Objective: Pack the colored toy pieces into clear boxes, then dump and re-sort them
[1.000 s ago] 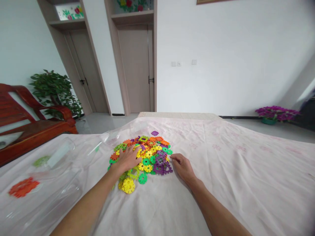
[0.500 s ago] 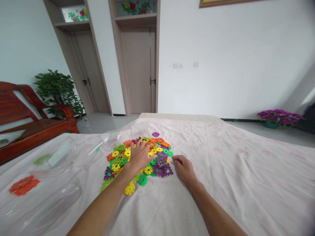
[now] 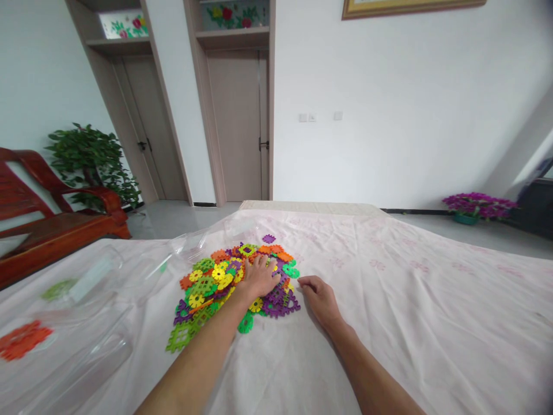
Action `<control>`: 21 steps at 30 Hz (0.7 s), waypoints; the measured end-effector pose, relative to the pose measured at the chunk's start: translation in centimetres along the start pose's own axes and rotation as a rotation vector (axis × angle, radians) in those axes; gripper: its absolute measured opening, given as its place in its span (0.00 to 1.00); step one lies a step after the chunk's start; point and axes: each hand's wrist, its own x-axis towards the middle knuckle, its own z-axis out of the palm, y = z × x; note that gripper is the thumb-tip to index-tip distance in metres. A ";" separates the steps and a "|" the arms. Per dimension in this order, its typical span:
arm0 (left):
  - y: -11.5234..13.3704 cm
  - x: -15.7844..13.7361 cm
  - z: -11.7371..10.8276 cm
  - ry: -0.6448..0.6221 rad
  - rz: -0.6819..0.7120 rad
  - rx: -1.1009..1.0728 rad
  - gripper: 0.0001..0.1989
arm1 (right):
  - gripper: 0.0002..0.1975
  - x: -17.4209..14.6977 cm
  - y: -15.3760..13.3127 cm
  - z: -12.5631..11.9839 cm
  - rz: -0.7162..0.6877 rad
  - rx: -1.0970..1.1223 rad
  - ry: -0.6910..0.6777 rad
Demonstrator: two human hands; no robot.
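Note:
A pile of plastic snap-together pieces (image 3: 203,286) in yellow, green, purple and orange lies on the cloth. Some are round and notched like flowers, others square or triangular with toothed edges. My left hand (image 3: 260,277) rests on the pile's right part, fingers spread and palm down, hiding the pieces beneath it. Just right of the pile, my right hand (image 3: 320,298) lies on the cloth with its fingers curled and thumb and forefinger together; whether a piece is between them I cannot make out. Nearest its fingertips are green flower pieces (image 3: 291,270) and purple pieces (image 3: 290,302).
Clear plastic containers (image 3: 101,346) lie at the left on the pale tablecloth (image 3: 389,323), with orange pieces (image 3: 25,340) showing there. One purple piece (image 3: 268,238) sits apart behind the pile. Beyond the table stand a wooden bench (image 3: 86,213) and potted plants.
My left hand has shifted right across the pile, uncovering yellow and purple pieces on its left side. My right hand keeps its place beside the pile. The view has turned slightly.

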 end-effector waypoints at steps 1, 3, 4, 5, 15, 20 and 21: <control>-0.1 -0.5 -0.1 0.000 0.000 0.007 0.29 | 0.13 0.0 0.0 0.0 -0.002 0.002 -0.001; -0.3 -1.7 -0.3 0.003 0.002 0.021 0.27 | 0.13 0.0 0.0 0.0 0.000 0.006 -0.004; -0.4 -2.3 -0.5 0.006 0.005 0.030 0.26 | 0.14 0.0 0.1 0.0 0.002 0.010 -0.005; -0.5 -3.0 -0.7 0.010 0.010 0.040 0.26 | 0.14 -0.1 0.1 0.0 0.006 0.014 -0.003; -2.5 -4.6 -4.7 -0.045 -0.067 0.206 0.20 | 0.14 0.2 0.3 0.1 0.062 0.039 0.012; -1.8 0.3 -3.9 0.105 -0.034 0.109 0.23 | 0.15 0.5 0.4 0.4 0.119 0.075 0.031; -1.5 1.6 -3.4 0.101 -0.014 0.081 0.25 | 0.15 0.5 0.4 0.4 0.124 0.079 0.033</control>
